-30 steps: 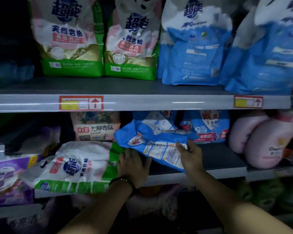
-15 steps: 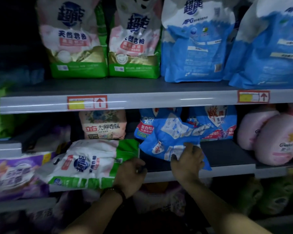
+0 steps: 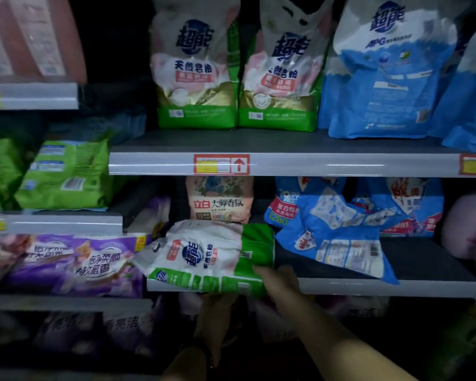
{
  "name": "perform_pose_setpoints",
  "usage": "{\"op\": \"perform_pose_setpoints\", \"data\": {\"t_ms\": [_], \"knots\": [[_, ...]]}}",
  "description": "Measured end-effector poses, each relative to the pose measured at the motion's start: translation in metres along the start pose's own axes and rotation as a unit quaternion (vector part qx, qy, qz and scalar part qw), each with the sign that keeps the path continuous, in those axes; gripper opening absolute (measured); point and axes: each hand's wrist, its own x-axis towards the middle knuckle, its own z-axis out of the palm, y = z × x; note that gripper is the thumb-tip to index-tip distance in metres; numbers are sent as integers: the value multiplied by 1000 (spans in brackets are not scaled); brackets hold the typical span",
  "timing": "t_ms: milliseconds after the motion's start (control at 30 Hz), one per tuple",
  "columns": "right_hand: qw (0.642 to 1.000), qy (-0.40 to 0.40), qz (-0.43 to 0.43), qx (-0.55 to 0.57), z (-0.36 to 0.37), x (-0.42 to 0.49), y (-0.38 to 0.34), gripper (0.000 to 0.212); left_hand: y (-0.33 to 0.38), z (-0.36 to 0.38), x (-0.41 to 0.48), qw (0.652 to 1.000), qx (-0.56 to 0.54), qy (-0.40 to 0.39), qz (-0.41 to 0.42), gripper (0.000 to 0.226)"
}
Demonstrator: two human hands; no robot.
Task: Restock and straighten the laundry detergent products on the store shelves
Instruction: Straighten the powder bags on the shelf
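Note:
A white-and-green detergent bag (image 3: pixel 204 254) lies on its side on the middle shelf (image 3: pixel 368 285), its front edge hanging over the shelf lip. My right hand (image 3: pixel 279 281) grips the bag's green bottom end. My left hand (image 3: pixel 213 317) is in shadow just under the bag's overhanging edge, with its fingertips hidden. A crumpled blue detergent bag (image 3: pixel 338 243) slumps on the shelf to the right, with neither hand on it. Two more blue bags (image 3: pixel 415 207) stand behind it.
A floral bag (image 3: pixel 220 200) stands behind the lying bag. The upper shelf (image 3: pixel 286 163) holds upright green-and-white bags (image 3: pixel 195 72) and blue bags (image 3: pixel 390 72). Purple bags (image 3: pixel 74 265) and green bags (image 3: pixel 63 174) fill the left bay. A pink bottle (image 3: pixel 470 229) sits at far right.
My right hand let go of the blue bag and moved left onto the white-and-green bag's end. My left hand dropped below that bag's edge. The view shifted left.

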Motion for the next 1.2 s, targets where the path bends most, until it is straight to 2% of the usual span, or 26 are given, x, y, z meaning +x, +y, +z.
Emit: {"op": "perform_pose_setpoints", "data": {"t_ms": [67,133,233,333,367,467,533,567,600,700,767,833,900,967,1033,1100,1200], "knots": [[1000,3,18,5,8,4,-5,67,1,-10,9,999,-44,-13,-7,27],[999,-20,38,18,17,3,-14,56,2,-17,14,993,-108,-37,-31,48],[996,-63,32,55,24,-15,-32,32,8,-26,19,983,-176,-5,-44,61],[991,-102,17,82,21,-54,-32,34,19,-37,19,967,-255,14,-20,78],[992,-109,9,68,20,-67,-26,34,24,-40,18,963,-268,7,-16,80],[992,-120,-25,33,12,-104,-9,26,34,-43,9,958,-287,-20,-18,63],[991,-128,-37,19,4,-118,-1,25,23,-47,15,959,-280,15,-36,71],[989,-142,-33,13,-2,-124,2,26,5,-56,36,957,-287,25,-44,82],[987,-157,-22,1,-9,-127,4,28,-3,-60,46,953,-297,26,-48,84],[964,-248,49,-77,-42,-133,5,47,20,-48,4,963,-265,39,-27,49],[939,-297,84,-150,-73,-128,9,63,36,-42,-27,969,-244,29,9,36],[950,-255,59,-169,-102,-119,7,66,39,-46,-43,972,-231,19,25,30],[980,-144,-61,-123,-119,-109,-1,41,40,-51,-63,974,-223,9,42,27],[982,-87,-141,-86,-126,-106,-11,30,36,-56,-84,975,-217,-13,51,29],[980,-121,-148,-60,-122,-105,-16,47,32,-60,-103,973,-225,-23,49,30],[975,-183,-113,-50,-113,-106,-9,75,28,-62,-122,970,-238,-37,41,33],[943,-331,-27,-14,-98,-117,4,88,26,-63,-149,970,-236,-54,25,42]]}}
